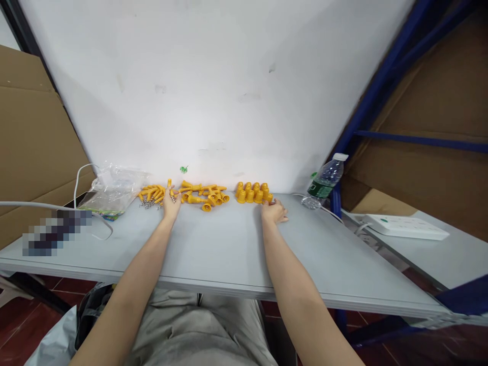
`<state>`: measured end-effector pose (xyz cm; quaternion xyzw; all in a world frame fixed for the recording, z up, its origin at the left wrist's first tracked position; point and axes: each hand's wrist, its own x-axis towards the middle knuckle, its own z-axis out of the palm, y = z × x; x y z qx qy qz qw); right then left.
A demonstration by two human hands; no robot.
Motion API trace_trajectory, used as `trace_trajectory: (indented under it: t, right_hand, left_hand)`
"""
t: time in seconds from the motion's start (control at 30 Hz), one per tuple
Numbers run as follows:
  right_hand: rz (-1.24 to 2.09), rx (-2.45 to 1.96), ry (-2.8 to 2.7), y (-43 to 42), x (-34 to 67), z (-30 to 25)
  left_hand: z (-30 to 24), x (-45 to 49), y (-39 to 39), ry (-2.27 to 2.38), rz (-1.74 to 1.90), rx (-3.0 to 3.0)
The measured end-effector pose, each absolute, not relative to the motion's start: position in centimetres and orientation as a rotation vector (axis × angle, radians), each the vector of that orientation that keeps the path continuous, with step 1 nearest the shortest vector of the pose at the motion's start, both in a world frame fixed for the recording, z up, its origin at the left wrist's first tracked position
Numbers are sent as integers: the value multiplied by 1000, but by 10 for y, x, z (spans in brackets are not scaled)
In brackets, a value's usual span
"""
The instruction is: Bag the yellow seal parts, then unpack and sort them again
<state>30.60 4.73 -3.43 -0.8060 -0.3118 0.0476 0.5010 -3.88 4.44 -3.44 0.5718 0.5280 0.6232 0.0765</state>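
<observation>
My left hand [172,203] is closed around a small yellow plastic piece [170,182], whose end sticks up above the fingers. Left of that hand lies a pile of slim yellow plastic pieces [149,193], with small silver metal parts [148,204] scattered in front. To its right is a loose heap of yellow flared plastic pieces [204,195]. Farther right, small yellow cups [249,195] stand upside down in two rows. At the front right end of these rows, my right hand [274,210] has its fingertips closed on one yellow cup [269,197].
A clear plastic bag [114,190] and a white cable [38,204] are on the left, near a blurred dark item [57,233]. A water bottle [327,177] leans at the back right. A power strip [406,226] lies beyond the blue frame [335,201]. A white wall [229,101] backs the table.
</observation>
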Motion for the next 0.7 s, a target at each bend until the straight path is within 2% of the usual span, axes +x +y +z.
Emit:
trace_trajectory:
  t: [0.17,0.43,0.7]
  right_hand:
    - [124,-1980,-777,49,306,-36]
    - [19,-1882,-818,48,302,-36]
    - [-176,-1680,-1015,43,292,-24]
  left_hand:
    - [-28,-33,43,1500,1882,1296]
    - [-22,-38,36,1680,1814,1354]
    - [-17,-42,25,2309,1295,1603]
